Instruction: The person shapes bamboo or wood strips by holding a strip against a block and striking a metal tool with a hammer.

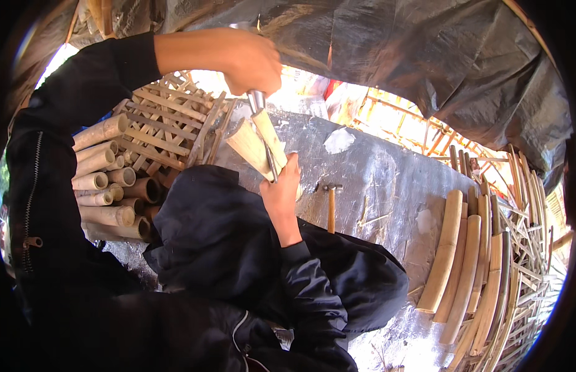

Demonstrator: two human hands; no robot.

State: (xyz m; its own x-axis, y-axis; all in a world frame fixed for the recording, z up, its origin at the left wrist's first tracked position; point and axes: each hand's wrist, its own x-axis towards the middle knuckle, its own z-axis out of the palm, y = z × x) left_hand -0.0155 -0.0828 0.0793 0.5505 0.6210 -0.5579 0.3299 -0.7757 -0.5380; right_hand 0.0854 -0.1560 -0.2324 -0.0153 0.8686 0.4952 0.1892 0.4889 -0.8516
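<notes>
A: Where is the bamboo piece (247, 149), and how would it handle?

B: It is tilted between the two hands, below the left hand (254, 65) and at the right hand (282, 193), with a narrow blade (270, 162) along its middle. I judge it light, stiff and a little slippery on the skin; along the grain it may split easily. Its left, upper end is wide; the right, lower end seems the safer hold, if fingers avoid the blade

A: How do the hands stand?

B: The left is raised, its arm making a large curve outward, and the fingers are closed round a metal handle (257, 102). The right reaches up from below, closed round the bamboo's lower end; how hard it presses, I cannot tell

A: And the things about?

B: Bamboo tubes (108, 181) are stacked down and left of the left hand; a hammer (331, 209) lies just right of the right hand, and split bamboo lengths (445, 260) lie farther right
</notes>
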